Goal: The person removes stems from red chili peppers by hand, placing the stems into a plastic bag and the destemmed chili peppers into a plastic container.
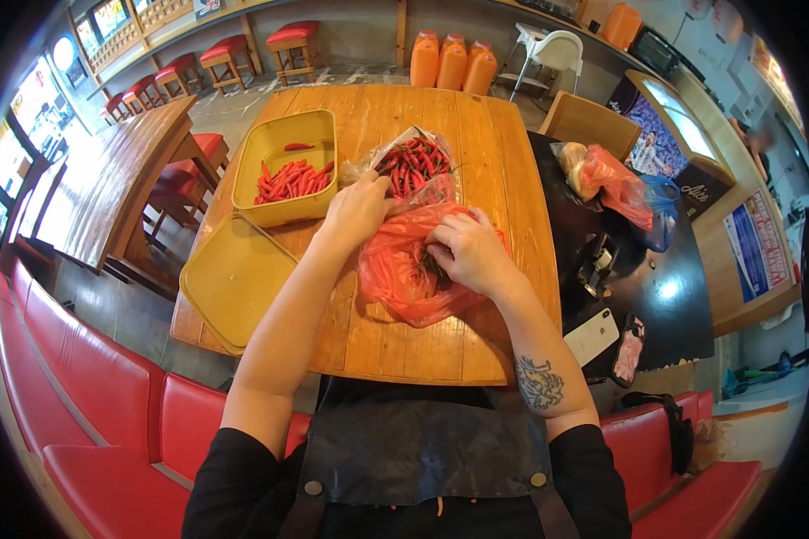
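Observation:
My left hand (358,211) is closed, its fingers bent in at the near left edge of a clear plastic bag (440,189) full of red chilies (412,168). What its fingertips hold is hidden. My right hand (469,251) is over a crumpled red plastic bag (391,274), with fingers pinched together. Dark green stems (430,266) show in that bag just under the fingertips; I cannot make out what the pinch holds. Left of the clear bag, a yellow plastic tub (285,214) holds a heap of red chilies (289,182) without visible stems.
The tub's yellow lid (235,283) lies at the left of the wooden table (377,355). On the black table (670,319) to the right are a white phone (593,336), a second phone in a patterned case (629,350) and bagged goods (616,184). Orange jugs (452,61) stand beyond.

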Tool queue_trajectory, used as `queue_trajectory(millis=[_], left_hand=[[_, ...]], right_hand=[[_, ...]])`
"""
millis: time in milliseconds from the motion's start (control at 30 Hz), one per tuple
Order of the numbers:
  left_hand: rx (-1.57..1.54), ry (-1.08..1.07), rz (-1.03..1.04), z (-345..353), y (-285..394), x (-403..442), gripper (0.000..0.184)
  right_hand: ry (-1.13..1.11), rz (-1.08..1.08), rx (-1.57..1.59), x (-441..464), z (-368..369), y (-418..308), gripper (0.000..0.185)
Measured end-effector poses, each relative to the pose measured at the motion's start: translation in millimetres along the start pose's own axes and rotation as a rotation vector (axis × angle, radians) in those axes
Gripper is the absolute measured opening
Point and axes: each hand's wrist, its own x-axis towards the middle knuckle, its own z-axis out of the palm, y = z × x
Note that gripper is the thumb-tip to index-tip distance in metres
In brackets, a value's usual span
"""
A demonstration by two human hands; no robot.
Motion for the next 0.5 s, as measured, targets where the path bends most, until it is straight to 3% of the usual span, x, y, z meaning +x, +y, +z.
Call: queue_trajectory(millis=[200, 500], left_hand=[[0.019, 0.028, 0.093, 3, -1, -2, 0.026], [0.147, 0.022, 0.077, 8, 0, 8, 0.02]], right_hand=[[-0.007, 0.002, -0.015, 0, 2, 0, 0.008], [0.009, -0.009, 0.023, 1, 2, 0, 0.007]])
